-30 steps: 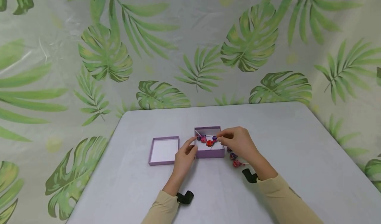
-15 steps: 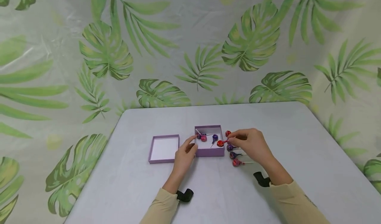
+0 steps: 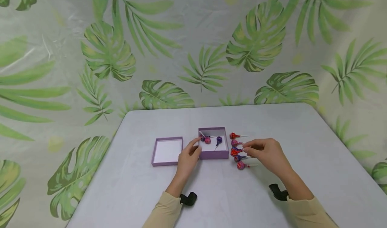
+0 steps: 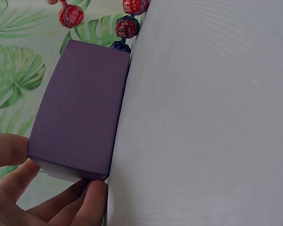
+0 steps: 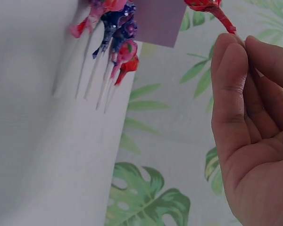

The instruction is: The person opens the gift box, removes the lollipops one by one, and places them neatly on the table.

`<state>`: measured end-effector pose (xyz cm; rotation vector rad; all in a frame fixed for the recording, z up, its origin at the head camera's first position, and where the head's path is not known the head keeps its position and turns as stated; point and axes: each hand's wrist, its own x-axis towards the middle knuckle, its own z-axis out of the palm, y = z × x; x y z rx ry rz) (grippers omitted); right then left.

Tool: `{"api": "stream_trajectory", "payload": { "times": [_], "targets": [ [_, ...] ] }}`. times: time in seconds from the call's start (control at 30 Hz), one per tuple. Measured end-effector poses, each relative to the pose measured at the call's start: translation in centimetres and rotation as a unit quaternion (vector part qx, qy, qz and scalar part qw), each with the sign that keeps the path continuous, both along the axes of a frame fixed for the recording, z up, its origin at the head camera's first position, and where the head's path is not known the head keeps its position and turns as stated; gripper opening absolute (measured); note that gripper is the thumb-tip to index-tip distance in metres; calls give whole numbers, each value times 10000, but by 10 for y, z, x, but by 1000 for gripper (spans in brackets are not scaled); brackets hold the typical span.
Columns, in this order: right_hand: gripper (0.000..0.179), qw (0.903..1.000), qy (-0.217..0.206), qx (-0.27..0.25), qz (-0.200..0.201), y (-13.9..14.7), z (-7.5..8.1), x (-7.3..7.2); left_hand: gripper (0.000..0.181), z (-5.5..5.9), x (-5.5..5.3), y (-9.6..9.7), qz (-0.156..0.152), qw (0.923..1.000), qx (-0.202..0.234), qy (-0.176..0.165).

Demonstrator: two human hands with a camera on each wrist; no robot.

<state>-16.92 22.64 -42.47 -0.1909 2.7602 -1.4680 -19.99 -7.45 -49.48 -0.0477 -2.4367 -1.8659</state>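
In the head view my right hand [image 3: 267, 154] pinches a red-wrapped lollipop [image 3: 234, 151] by its stick, above a row of lollipops right of the purple box [image 3: 213, 155]. The right wrist view shows thumb and fingertips together on the stick of the red lollipop [image 5: 203, 4]. My left hand [image 3: 188, 159] rests its bent fingers against the box's left side; fingertips touch that end in the left wrist view, near the purple front wall [image 4: 80, 108]. Inside the open box lie a purple lollipop [image 3: 219, 140], a pink lollipop [image 3: 207, 140] and a darker one, partly hidden.
Several lollipops lie in a column right of the box, including a red one [image 3: 232, 136] at the back and a pink one [image 3: 241, 165] in front. Left of the box lies the purple-rimmed lid [image 3: 167, 164], white inside up. A white cloth [image 3: 136, 194] covers the table.
My right hand has drawn the red lollipop out of the box and carried it right and toward me, over the row. My left hand has stayed at the box's left side.
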Motion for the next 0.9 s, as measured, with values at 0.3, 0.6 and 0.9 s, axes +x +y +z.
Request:
{"api": "stream_trajectory", "payload": {
  "times": [0.3,0.6,0.9],
  "targets": [
    [21,9998,-175,26,88,7,-8,11,37,0,0,-1,-11,10000,-54,35],
    [25,9985,-515,97,154,10,-18,19,37,-1,-1,0,-7,9999,-79,103],
    [12,9963,-803,278,143,11,-26,22,38,-1,-1,0,-33,9999,-80,86]
  ]
}}
